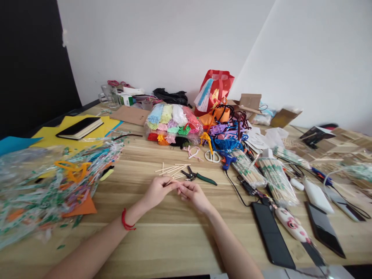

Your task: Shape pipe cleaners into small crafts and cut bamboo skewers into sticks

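Note:
My left hand (159,190), below a red string bracelet (127,220), meets my right hand (194,193) above the middle of the wooden table. Thumbs and forefingers of both are pinched together, and what lies between them, if anything, is too small to make out. Just beyond the fingertips lie several thin wooden sticks (174,169). Beside them rests a pair of cutting pliers (207,178) with dark green handles, its jaws toward the sticks. A pair of white-handled scissors (212,156) lies farther back to the right.
Clear wrappers and strips (58,186) pile up at left, near a black notebook (80,128). Bagged pipe cleaners (173,124) stand behind. At right are a blue glue gun (228,160), bagged sticks (277,180), a phone (272,234) and cables.

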Demonstrator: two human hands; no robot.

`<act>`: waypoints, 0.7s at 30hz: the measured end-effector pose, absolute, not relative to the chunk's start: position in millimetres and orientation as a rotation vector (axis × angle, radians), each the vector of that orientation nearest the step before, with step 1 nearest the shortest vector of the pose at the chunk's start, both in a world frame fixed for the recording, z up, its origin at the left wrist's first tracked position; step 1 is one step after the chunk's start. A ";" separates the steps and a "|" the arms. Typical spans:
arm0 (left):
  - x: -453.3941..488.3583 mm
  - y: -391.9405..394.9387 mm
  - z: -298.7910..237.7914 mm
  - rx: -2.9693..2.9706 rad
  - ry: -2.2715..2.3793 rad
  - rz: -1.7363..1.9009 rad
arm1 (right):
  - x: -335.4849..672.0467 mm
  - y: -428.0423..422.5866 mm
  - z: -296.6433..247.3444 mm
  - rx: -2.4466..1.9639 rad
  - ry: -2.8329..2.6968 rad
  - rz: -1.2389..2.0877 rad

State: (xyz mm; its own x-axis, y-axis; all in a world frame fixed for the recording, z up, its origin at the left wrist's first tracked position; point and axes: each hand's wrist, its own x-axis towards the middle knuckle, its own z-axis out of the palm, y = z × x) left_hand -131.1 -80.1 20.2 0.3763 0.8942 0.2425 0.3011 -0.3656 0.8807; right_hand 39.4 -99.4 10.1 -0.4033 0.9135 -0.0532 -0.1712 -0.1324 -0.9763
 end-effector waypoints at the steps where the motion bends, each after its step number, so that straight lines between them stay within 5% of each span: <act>1: -131.3 -80.0 19.4 1.891 1.048 0.971 | 39.3 -99.5 10.0 -0.895 -1.284 1.687; 11: -151.0 -67.5 33.4 2.012 1.265 1.067 | 39.4 -96.3 5.1 -0.935 -1.162 1.674; 18: -240.7 -40.4 49.1 1.920 2.299 1.480 | 61.3 -80.6 3.7 -1.144 -0.988 1.320; 21: -251.3 -37.9 49.0 1.897 2.279 1.502 | 67.7 -76.7 5.4 -1.221 -1.000 1.158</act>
